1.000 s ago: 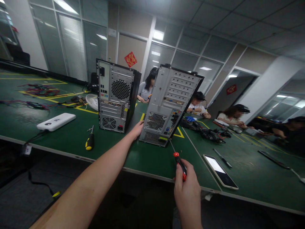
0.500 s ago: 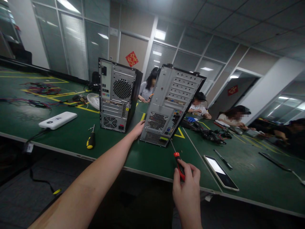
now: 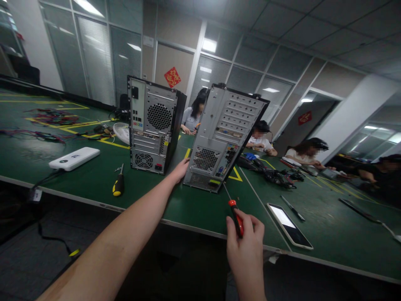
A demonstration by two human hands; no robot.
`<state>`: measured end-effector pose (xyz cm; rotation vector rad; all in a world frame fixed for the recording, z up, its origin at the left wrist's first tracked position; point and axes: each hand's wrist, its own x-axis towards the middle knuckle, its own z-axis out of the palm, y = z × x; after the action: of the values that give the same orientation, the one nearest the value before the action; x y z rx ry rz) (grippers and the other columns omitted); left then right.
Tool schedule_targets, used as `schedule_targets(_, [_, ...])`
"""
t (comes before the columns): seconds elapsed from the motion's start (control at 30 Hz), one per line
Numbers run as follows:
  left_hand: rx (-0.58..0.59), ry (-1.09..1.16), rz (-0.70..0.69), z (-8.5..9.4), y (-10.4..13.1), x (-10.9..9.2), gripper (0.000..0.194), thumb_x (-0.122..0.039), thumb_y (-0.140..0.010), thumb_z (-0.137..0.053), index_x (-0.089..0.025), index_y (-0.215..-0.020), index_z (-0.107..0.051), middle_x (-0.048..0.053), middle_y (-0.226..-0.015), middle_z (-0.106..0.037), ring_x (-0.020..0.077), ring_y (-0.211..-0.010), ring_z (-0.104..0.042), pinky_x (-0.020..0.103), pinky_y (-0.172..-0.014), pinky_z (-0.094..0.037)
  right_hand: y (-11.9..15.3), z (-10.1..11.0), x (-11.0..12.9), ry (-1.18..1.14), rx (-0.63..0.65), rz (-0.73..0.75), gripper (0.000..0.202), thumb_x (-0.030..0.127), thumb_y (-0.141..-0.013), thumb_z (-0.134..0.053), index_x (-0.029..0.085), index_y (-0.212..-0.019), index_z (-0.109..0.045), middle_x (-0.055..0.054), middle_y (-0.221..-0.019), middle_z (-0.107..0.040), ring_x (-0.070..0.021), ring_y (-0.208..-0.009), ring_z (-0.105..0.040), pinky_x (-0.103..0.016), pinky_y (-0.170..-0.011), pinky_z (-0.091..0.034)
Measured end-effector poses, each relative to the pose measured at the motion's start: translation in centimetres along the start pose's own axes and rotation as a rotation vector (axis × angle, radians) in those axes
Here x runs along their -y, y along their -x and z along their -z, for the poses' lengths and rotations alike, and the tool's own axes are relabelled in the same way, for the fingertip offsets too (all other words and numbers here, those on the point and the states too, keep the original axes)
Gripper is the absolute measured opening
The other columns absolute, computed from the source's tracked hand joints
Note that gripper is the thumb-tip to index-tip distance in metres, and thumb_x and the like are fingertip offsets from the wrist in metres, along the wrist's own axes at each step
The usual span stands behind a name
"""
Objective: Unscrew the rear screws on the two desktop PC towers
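Note:
A silver computer case (image 3: 219, 142) stands tilted on the green table, its back panel facing me. My left hand (image 3: 181, 170) is against its lower left side, with the fingertips hidden behind the case. Below the case's lower right corner, my right hand (image 3: 246, 238) holds a red and black screwdriver (image 3: 236, 219) whose shaft points up toward that corner. Whether the tip touches the case I cannot tell. Beside it on the left stands a second computer case (image 3: 150, 129), upright, with a round fan grille and ports.
A yellow and black screwdriver (image 3: 118, 184) and a white power bank (image 3: 75, 159) lie left. On the right are a phone (image 3: 290, 225), a pen (image 3: 293, 208) and black cables (image 3: 278, 177). Several people sit behind the table (image 3: 332, 225).
My right thumb has shifted off the screwdriver's handle and the fingers have moved slightly. The left hand and both cases look the same, apart from a slight view shift.

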<state>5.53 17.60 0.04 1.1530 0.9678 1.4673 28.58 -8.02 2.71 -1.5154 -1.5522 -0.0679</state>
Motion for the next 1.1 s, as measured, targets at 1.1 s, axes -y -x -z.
schedule_targets(1.1, [-0.01,-0.033,-0.012,0.02,0.02,-0.09,0.052,-0.05,-0.085,-0.07,-0.023,-0.129,-0.07,0.01,-0.131,-0.073,0.0307,-0.13,-0.062,0.043,-0.109,-0.046,-0.19,0.39,0.88,0.049,-0.036,0.112,0.035,0.034,-0.102,-0.045,0.018,-0.125,-0.066,-0.014,-0.119,-0.054,-0.0273,-0.106,-0.062,-0.044,-0.088,-0.054])
